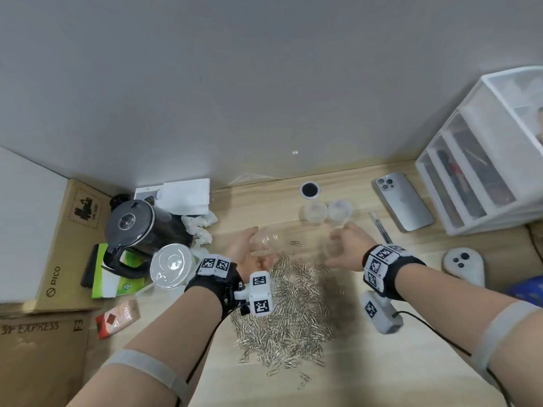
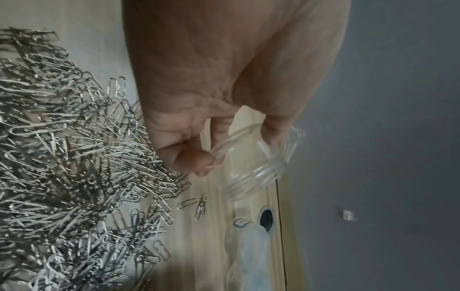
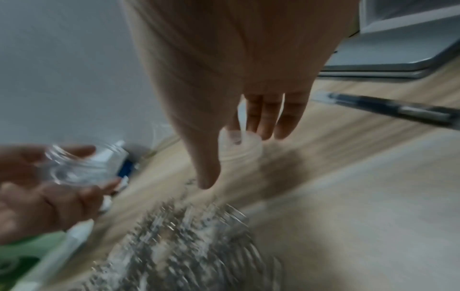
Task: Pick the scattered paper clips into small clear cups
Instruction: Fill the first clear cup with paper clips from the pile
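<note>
A big heap of silver paper clips [image 1: 288, 312] lies on the wooden desk [image 1: 367, 362] between my forearms, with a few strays at its edges. Beyond the heap's left side, my left hand [image 1: 260, 245] grips a small clear cup [image 1: 266, 240] on its side, thumb and fingers curled round it [image 2: 254, 157]. My right hand [image 1: 335, 248] is at the heap's far right, where its thumb and fingers span a second clear cup [image 3: 239, 145]; that view is blurred. Two more clear cups [image 1: 316, 211] [image 1: 339, 210] stand further back.
A black kettle [image 1: 138, 227], a lidded plastic cup [image 1: 172, 265], crumpled tissue [image 1: 199, 227] and cardboard boxes [image 1: 58, 245] crowd the left. A pen [image 1: 380, 227], a phone [image 1: 404, 201], a white drawer unit [image 1: 484, 160] and a white controller [image 1: 464, 265] sit on the right.
</note>
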A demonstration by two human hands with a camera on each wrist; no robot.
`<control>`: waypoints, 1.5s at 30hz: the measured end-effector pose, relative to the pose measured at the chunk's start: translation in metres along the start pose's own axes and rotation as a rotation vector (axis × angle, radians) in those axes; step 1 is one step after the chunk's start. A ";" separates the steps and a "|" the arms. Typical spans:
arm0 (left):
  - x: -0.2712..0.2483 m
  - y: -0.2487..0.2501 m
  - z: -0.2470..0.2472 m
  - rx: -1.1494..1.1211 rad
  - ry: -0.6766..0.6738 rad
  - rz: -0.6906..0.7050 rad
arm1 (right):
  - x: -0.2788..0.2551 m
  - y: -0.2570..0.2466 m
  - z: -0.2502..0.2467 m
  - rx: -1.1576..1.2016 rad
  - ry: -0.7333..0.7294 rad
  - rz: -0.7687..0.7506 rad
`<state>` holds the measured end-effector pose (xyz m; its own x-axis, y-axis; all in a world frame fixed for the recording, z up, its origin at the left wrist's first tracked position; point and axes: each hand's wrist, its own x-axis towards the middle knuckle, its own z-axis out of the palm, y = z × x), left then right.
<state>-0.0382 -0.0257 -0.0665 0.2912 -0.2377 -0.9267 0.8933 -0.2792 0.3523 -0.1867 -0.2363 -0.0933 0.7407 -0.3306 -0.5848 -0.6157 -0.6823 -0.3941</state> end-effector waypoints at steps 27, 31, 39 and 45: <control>-0.003 -0.079 -0.098 0.013 0.146 0.002 | -0.024 -0.055 0.084 -0.316 -0.151 -0.129; -0.001 -0.090 -0.110 -0.022 0.128 -0.038 | -0.027 -0.065 0.102 -0.254 -0.109 -0.212; 0.007 -0.108 -0.117 -0.039 0.029 -0.078 | -0.032 -0.078 0.113 -0.173 -0.126 -0.229; 0.012 -0.111 -0.103 -0.044 -0.050 -0.084 | -0.032 -0.090 0.130 -0.334 -0.112 -0.256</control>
<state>-0.0989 0.0980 -0.1303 0.1983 -0.2621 -0.9445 0.9282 -0.2592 0.2668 -0.1899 -0.0798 -0.1314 0.8135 -0.0629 -0.5781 -0.2813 -0.9127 -0.2965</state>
